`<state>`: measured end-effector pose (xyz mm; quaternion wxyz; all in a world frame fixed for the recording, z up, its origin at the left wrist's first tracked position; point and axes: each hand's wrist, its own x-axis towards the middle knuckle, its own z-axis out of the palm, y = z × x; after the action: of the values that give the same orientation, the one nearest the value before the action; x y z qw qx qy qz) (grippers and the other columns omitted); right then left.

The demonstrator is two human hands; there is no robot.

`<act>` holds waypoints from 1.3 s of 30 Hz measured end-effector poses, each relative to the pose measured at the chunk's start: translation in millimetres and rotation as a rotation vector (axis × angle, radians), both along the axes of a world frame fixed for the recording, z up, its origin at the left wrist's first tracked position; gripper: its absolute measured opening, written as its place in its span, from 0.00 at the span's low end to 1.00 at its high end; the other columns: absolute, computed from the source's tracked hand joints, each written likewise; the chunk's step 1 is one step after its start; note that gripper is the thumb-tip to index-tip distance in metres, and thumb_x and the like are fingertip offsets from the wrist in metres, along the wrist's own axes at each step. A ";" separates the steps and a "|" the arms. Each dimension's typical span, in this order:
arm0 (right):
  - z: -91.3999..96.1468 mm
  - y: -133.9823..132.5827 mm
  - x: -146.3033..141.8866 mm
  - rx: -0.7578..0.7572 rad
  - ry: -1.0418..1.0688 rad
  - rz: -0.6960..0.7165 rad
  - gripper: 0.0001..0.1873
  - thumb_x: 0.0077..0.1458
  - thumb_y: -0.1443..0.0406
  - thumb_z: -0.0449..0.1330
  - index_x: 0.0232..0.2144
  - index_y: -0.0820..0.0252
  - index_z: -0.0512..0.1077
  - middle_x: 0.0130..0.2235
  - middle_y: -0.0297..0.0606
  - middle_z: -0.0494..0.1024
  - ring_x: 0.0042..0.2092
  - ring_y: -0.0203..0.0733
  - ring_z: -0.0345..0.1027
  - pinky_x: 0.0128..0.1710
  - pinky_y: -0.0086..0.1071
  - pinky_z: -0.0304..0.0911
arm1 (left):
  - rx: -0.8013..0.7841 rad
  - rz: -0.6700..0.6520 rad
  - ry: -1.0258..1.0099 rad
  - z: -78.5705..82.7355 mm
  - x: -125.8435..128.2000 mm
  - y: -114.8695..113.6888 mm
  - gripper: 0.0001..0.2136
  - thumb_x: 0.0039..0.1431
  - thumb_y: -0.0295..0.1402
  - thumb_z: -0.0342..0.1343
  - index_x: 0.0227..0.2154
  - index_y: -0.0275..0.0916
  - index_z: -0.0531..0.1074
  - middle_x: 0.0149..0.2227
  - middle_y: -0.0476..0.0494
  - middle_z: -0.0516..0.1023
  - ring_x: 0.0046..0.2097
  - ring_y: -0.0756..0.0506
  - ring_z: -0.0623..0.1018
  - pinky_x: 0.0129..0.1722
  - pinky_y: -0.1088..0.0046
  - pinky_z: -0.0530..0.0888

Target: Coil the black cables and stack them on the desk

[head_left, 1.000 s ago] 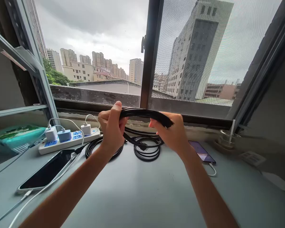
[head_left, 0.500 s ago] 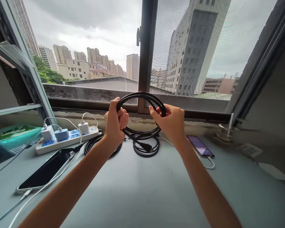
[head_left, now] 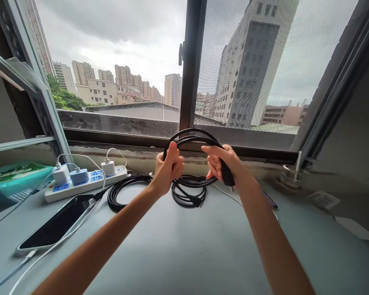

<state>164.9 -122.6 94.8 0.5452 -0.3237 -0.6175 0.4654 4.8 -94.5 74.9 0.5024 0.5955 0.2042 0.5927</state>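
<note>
A looped black cable (head_left: 194, 138) hangs in the air between my two hands, above the back of the desk. My left hand (head_left: 169, 166) is closed around the left side of the coil, thumb up. On the right side, my right hand (head_left: 223, 162) grips the loops near a dark connector end (head_left: 227, 175) that points down beside the palm. Below the held loops lies a smaller coil of black cable (head_left: 187, 200) with its plug showing. Another black cable coil (head_left: 115, 196) rests on the desk, left of my left wrist and partly behind my forearm.
On the left are a white power strip (head_left: 80, 185) with chargers, a large phone (head_left: 57, 225) with white cables, and a green packet (head_left: 18, 176). A second phone (head_left: 269, 200) is partly behind my right forearm. A glass jar (head_left: 290, 177) stands at the right, below the window.
My left hand has moved right and slightly down. My right hand has turned and lowered a little, bringing the dark connector end into view. The loops have become flatter.
</note>
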 end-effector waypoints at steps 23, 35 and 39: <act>-64.6 61.9 -17.4 0.249 -1.208 -0.521 0.22 0.63 0.65 0.47 0.57 0.42 0.65 0.47 0.37 0.77 0.47 0.45 0.71 0.40 0.33 0.62 | -0.835 -0.338 -0.013 -34.9 -6.6 59.5 0.24 0.66 0.38 0.44 0.13 0.38 0.51 0.08 0.59 0.45 0.09 0.60 0.48 0.07 0.87 0.50; -115.2 101.3 16.1 -0.065 -1.020 -0.619 0.22 0.61 0.64 0.48 0.57 0.53 0.66 0.51 0.45 0.75 0.53 0.51 0.68 0.48 0.39 0.63 | -0.694 -0.083 0.386 -74.1 5.6 60.6 0.10 0.44 0.24 0.63 0.30 0.35 0.68 0.19 0.44 0.74 0.20 0.44 0.76 0.18 0.73 0.73; -122.9 113.3 22.5 -0.037 -0.900 -0.553 0.23 0.59 0.64 0.55 0.57 0.58 0.65 0.55 0.44 0.71 0.55 0.45 0.65 0.54 0.38 0.61 | -0.624 0.088 0.406 -87.4 7.8 65.8 0.15 0.48 0.21 0.54 0.41 0.36 0.64 0.18 0.53 0.70 0.18 0.47 0.73 0.20 0.71 0.74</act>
<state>187.4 -9.3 -28.1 0.3226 -0.6521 -0.6736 0.1301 12.6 -28.7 -12.4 0.5831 0.5098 0.4957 0.3929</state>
